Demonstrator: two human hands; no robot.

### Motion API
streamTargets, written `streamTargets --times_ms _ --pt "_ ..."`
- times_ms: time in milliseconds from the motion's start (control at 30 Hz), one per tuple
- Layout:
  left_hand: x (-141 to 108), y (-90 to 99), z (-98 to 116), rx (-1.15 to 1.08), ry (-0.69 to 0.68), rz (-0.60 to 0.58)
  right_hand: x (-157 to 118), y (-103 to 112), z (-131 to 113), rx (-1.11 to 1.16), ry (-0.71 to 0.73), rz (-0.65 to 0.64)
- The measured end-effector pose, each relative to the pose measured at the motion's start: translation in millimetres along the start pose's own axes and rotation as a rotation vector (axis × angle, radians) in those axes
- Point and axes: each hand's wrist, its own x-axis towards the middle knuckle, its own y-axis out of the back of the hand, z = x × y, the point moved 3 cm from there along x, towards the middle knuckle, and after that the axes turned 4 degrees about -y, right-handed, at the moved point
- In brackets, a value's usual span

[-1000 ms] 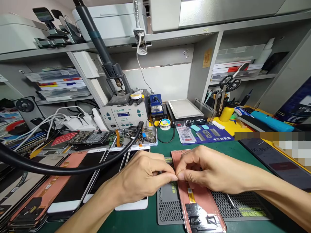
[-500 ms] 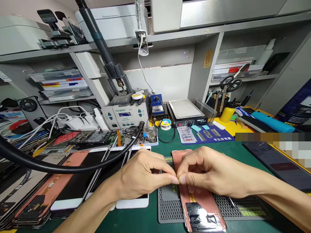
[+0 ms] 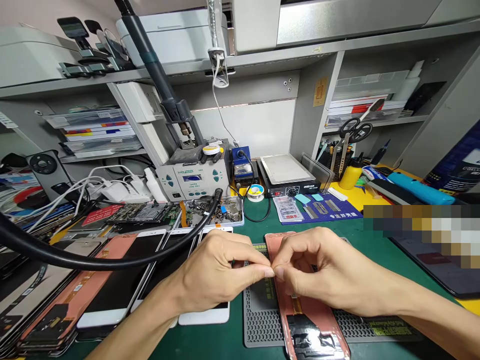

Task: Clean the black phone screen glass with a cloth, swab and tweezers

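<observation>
Though we cannot tell what, if anything, our left hand [image 3: 221, 272] and right hand [image 3: 322, 270] hold in closed, pinched grips, the phone screen [image 3: 307, 322] at lower centre-right looks light, stiff, breakable, best taken by its edges.

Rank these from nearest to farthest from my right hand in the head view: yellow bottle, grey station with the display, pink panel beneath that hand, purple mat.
From your right hand:
1. Pink panel: directly beneath.
2. Purple mat: ahead.
3. Yellow bottle: farther back, to the right.
4. Grey station: toward the back, well left.
</observation>
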Motion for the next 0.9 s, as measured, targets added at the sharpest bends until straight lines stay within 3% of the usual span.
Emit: streamTargets --times_ms 267,600,900 --pt "-1.6 1.4 -1.9 0.012 -0.024 0.043 1.6 2.0 5.0 0.109 0.008 0.024" --pt "-3.7 2.8 -2.4 0.039 -0.064 0.043 6.1 9.7 5.2 0.332 -0.054 -0.137" --pt "-1.9 3.8 5.4 0.061 -0.092 0.037 10.2 8.7 10.2 0.345 -0.113 -0.1"
